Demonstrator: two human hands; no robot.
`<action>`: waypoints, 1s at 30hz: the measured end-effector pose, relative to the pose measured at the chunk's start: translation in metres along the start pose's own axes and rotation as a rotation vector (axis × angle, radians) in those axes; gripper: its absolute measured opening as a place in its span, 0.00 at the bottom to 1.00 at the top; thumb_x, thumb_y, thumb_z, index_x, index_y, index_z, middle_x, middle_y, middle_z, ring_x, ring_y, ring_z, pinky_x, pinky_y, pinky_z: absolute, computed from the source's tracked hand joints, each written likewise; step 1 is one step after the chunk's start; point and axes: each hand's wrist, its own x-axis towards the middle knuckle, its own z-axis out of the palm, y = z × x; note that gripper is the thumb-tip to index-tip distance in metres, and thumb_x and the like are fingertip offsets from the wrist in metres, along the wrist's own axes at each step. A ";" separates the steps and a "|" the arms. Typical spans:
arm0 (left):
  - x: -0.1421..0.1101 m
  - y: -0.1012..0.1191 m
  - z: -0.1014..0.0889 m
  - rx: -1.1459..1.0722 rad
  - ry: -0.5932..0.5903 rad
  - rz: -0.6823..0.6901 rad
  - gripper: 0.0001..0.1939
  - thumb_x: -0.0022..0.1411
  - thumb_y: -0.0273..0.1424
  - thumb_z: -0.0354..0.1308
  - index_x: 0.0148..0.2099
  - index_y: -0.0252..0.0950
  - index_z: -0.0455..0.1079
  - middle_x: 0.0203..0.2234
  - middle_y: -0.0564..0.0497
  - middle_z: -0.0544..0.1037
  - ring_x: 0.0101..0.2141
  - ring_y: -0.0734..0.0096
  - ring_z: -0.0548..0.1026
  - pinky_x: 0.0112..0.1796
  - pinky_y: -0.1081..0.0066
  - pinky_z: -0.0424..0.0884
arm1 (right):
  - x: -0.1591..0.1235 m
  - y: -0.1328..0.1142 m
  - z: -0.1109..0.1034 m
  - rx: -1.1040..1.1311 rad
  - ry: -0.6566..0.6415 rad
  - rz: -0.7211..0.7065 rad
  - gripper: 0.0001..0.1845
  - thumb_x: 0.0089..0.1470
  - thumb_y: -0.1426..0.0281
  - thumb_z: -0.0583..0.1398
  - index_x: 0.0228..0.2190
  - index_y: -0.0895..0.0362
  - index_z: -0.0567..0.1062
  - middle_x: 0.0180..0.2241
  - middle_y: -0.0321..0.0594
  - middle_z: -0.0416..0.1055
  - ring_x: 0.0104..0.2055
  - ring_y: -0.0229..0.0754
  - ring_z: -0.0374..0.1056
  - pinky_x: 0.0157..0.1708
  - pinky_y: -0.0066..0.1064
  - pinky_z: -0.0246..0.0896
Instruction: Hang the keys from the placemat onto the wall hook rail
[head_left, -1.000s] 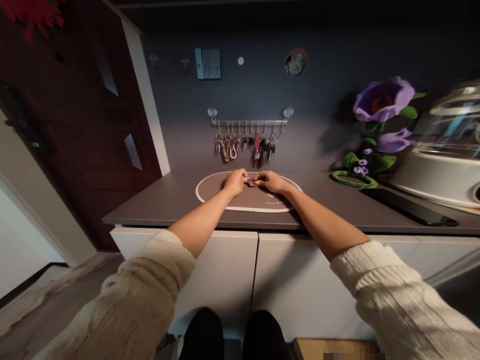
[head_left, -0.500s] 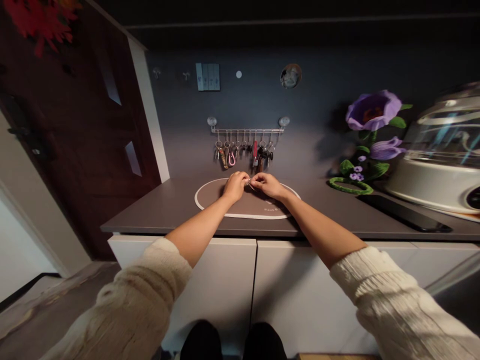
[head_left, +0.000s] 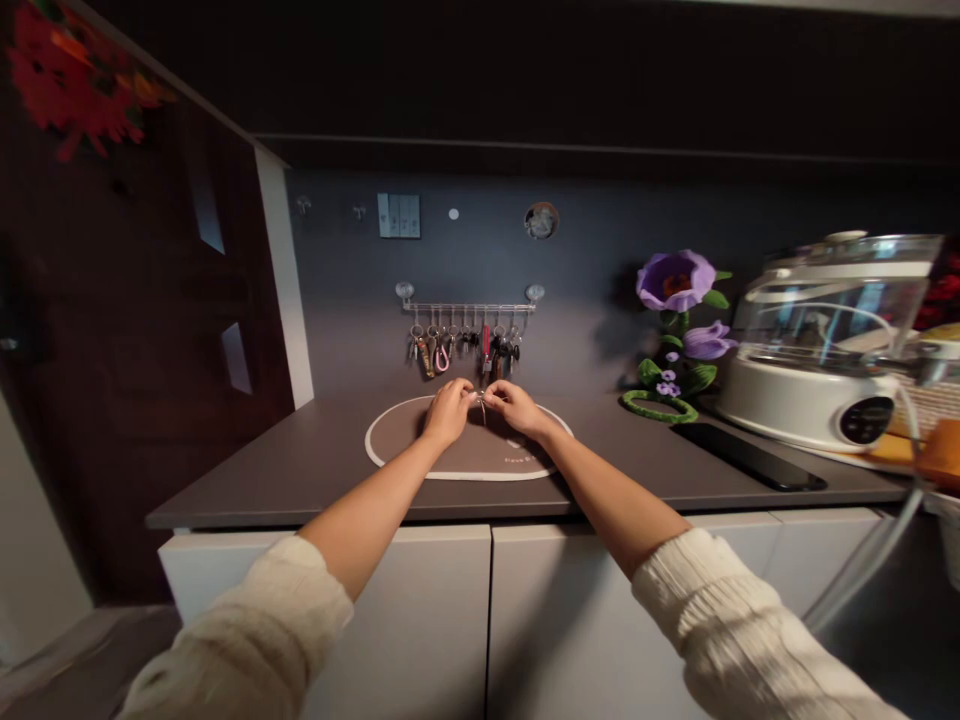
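Head view: I'm keeping both hands close together above the oval mat point(head_left: 405, 435), fingertips nearly meeting. My left hand point(head_left: 448, 410) is pinching a small shiny piece point(head_left: 481, 398) with thumb and fingers; my right hand point(head_left: 514, 408) is pinching at its other side, fingers narrow too. The piece is sitting between the fingertips, over the far part of the mat, with a thin strand hanging down from it. Too small to tell exactly what it is. Can't tell if it's touching the mat.

The mat is lying flat on the dark table point(head_left: 300, 470), showing a pale rim and some lettering near my right wrist. Behind the hands, a clear rack point(head_left: 469, 307) is running along the wall, with key bunches point(head_left: 426, 355) hanging from its hooks, a pink loop point(head_left: 442, 358) and a red tag point(head_left: 486, 342) among them. To the right, a purple flower ornament point(head_left: 675, 282) is standing near the wall, a black phone point(head_left: 750, 460) is lying just in front of it, and a white appliance point(head_left: 784, 400) with a clear top is standing beyond the phone.
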 end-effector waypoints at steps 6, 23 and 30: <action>-0.003 0.001 -0.001 0.106 -0.060 0.001 0.09 0.60 0.30 0.45 0.35 0.35 0.67 0.33 0.47 0.73 0.37 0.68 0.69 0.39 0.68 0.63 | 0.003 0.003 -0.005 0.151 0.137 0.051 0.11 0.45 0.62 0.56 0.26 0.57 0.65 0.25 0.32 0.62 0.29 0.33 0.58 0.34 0.27 0.55; -0.005 0.002 0.002 0.134 -0.165 -0.027 0.11 0.61 0.30 0.45 0.34 0.35 0.68 0.33 0.46 0.72 0.37 0.67 0.69 0.39 0.69 0.61 | 0.060 -0.014 -0.072 0.476 0.523 0.328 0.06 0.47 0.72 0.53 0.20 0.58 0.61 0.16 0.31 0.60 0.17 0.30 0.57 0.19 0.23 0.55; -0.005 0.003 0.001 0.131 -0.168 -0.055 0.10 0.60 0.30 0.45 0.34 0.35 0.67 0.34 0.46 0.73 0.38 0.68 0.69 0.39 0.69 0.62 | 0.083 -0.010 -0.083 0.471 0.594 0.364 0.08 0.46 0.77 0.51 0.18 0.58 0.62 0.11 0.30 0.55 0.14 0.28 0.53 0.17 0.21 0.55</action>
